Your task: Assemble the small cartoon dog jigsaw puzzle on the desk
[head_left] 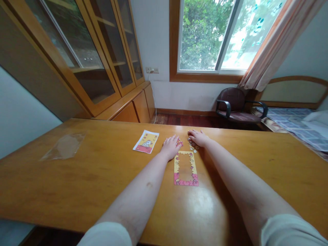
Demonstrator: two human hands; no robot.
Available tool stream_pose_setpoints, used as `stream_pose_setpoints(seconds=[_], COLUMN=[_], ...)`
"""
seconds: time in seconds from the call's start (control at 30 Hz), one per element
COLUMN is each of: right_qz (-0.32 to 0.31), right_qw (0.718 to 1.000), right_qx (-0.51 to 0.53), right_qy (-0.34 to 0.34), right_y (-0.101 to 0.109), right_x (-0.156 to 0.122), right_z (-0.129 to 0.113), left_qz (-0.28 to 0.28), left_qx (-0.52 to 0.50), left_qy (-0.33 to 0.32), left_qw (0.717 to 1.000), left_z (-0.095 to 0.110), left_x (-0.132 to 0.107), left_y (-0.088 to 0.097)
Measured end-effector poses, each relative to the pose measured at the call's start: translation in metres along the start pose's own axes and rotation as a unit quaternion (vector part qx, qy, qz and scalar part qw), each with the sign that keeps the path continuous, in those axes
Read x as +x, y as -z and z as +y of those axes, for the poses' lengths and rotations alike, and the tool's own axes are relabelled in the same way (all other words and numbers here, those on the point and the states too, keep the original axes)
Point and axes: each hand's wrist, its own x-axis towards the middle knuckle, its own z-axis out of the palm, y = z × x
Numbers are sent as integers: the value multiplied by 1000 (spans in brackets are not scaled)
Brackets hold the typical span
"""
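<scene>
Readable text on my remote feed: none; no word, brand or number I can make out. Surfaces checked: picture card point(146, 141), printed with a white cartoon animal on yellow and pink, any lettering too small for me to resolve. Puzzle border point(186, 182), small printed motifs, nothing I can read as characters. Loose puzzle pieces point(192, 146), print too small to tell. Window decals point(259, 26), teal-and-white figures, blurred; I log no legible sign there.
</scene>
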Motion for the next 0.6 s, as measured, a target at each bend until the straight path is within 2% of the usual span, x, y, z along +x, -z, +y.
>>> stream_pose_setpoints(seconds=[0.17, 0.27, 0.37, 0.43, 0.6], right_qz=[17, 40, 104, 126, 79], right_qw=[1000, 998, 990, 987, 994], right_qx=[15, 42, 88, 88, -7], right_qy=[8, 15, -26, -53, -73], right_y=[5, 6, -1, -9, -21], right_x=[-8, -21, -39, -50, -54], right_z=[24, 39, 49, 50, 44], left_qz=[-44, -51, -45, -41, -30], left_qx=[12, 12, 14, 15, 17], left_qy=[-47, -52, -35, -25, -18], left_qw=[998, 997, 998, 999, 999], left_z=[1, 1, 0, 0, 0], left_x=[-2, -2, -1, 0, 0], left_y=[1, 0, -1, -2, -3])
